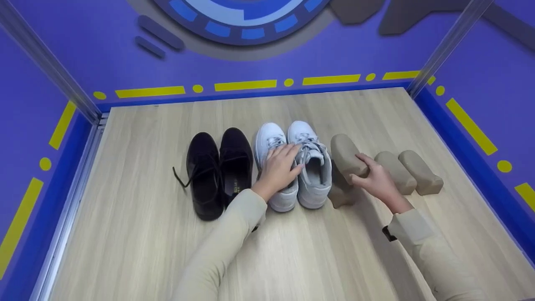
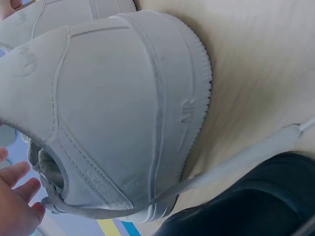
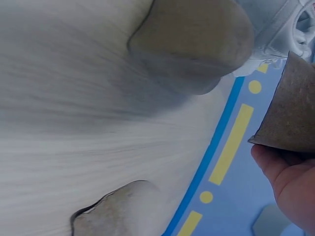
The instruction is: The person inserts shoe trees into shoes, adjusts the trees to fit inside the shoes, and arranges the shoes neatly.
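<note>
My left hand [image 1: 281, 167] lies over the left sneaker of a white pair, its fingers extended across the laces and opening. The right sneaker [image 1: 315, 190] stands close beside it. In the left wrist view the fingertips [image 2: 33, 189] are by the collar of a white sneaker [image 2: 108, 98]. My right hand [image 1: 378, 179] grips a tan shoe-shaped form [image 1: 346, 154] between thumb and fingers at its near end. Raised off the floorboard, that form is partly above another tan form [image 1: 342, 194]. The right wrist view shows the held form [image 3: 290, 108] above the fingers.
A pair of black lace-up shoes [image 1: 203, 175] stands left of the sneakers, one lace trailing outward. Two more tan forms [image 1: 420, 173] lie right of my right hand. The wooden surface [image 1: 138, 175] is bounded by blue panels [image 1: 250, 67] at the back and sides.
</note>
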A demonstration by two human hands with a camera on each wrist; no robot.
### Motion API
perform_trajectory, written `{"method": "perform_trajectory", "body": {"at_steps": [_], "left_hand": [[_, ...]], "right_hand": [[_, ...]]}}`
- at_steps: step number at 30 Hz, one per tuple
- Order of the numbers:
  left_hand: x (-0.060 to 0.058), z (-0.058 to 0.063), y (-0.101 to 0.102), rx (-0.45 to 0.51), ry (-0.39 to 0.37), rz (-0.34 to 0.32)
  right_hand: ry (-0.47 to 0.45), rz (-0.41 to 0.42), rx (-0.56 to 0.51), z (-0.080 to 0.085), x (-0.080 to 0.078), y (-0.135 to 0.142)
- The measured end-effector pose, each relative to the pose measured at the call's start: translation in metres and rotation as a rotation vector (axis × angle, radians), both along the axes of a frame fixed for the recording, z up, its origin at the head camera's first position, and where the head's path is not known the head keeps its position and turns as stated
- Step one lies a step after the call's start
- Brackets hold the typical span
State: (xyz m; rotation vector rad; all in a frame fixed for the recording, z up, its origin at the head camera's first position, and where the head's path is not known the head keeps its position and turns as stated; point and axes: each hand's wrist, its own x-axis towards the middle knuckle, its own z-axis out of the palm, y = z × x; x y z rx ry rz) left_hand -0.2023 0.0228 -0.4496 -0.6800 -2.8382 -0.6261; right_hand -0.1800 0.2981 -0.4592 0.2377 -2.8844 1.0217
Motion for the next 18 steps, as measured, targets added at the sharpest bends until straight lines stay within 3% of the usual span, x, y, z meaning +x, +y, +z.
{"method": "perform_trajectory", "body": {"at_steps": [10, 18], "left_hand": [[-0.004, -0.002, 0.011, -0.02, -0.039, 0.008], [-0.009, 0.0, 0.019, -0.093, -0.076, 0.004]], "right_hand": [[-0.004, 0.026, -0.012, 0.012, 0.004, -0.005], [-0.002, 0.048, -0.033, 0.018, 0.007, -0.008]]}}
